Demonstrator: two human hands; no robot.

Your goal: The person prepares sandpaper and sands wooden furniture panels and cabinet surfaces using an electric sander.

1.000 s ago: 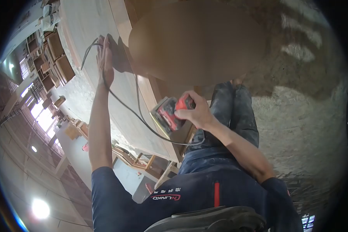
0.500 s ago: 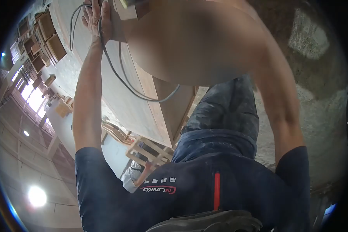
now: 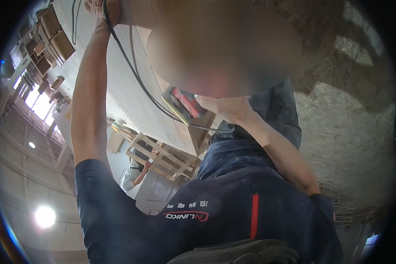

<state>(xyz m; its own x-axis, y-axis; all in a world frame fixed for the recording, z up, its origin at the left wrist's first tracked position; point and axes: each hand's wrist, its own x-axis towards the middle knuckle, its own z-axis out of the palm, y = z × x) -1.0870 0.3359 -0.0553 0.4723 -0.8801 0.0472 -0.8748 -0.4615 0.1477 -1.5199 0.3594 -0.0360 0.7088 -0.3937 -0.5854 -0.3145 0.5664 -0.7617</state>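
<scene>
My left hand [image 3: 105, 11] lies at the top edge of the view on a large pale wooden panel [image 3: 132, 99], its fingers partly cut off. A dark cable [image 3: 134, 75] passes over this hand and loops down along the panel. Closer to my body, my right hand [image 3: 226, 108] is closed around a red and black electric sander [image 3: 185, 104] with a yellowish edge on its pad. The sander is tilted beside the panel's near edge and smeared by motion. A large blurred patch hides the area above my right hand.
Beyond the panel's lower end stands a slatted wooden frame [image 3: 160, 158], with another person's arm [image 3: 141, 174] beside it. Stacked wooden pieces [image 3: 57, 37] are at the upper left. Concrete floor [image 3: 339, 127] lies to my right.
My right hand has come down and in towards my body, bringing the sander into view. My left hand has shifted slightly up and left in the view, with the cable.
</scene>
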